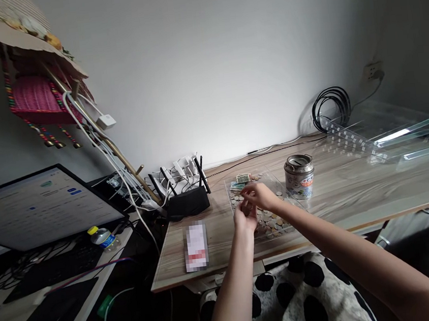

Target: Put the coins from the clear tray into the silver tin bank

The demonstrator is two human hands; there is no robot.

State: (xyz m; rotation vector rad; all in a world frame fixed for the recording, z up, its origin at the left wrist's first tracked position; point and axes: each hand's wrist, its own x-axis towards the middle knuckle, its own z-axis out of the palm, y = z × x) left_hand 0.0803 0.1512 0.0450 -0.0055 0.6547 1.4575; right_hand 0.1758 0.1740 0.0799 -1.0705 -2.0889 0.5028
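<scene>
My left hand (245,217) is cupped palm up above a clear plastic tray (296,209), with what look like coins in the palm. Just over it, my right hand (259,196) has its thumb and fingers pinched together, and the small thing between them is too small to make out. Loose coins (270,223) in silver and gold tones lie spread over the tray around both hands. Behind the hands are a green-blue banknote (236,185) and a small folded banknote (243,178). To the right stands a round patterned money tin (299,177) with a slot in its metal lid.
A black router (187,203) sits at the table's left back, with a blurred pinkish packet (195,246) in front. Clear acrylic panels (380,135) and a coiled black cable (332,109) occupy the right back. Left is a lower desk with a monitor (46,203) and bottle (103,237).
</scene>
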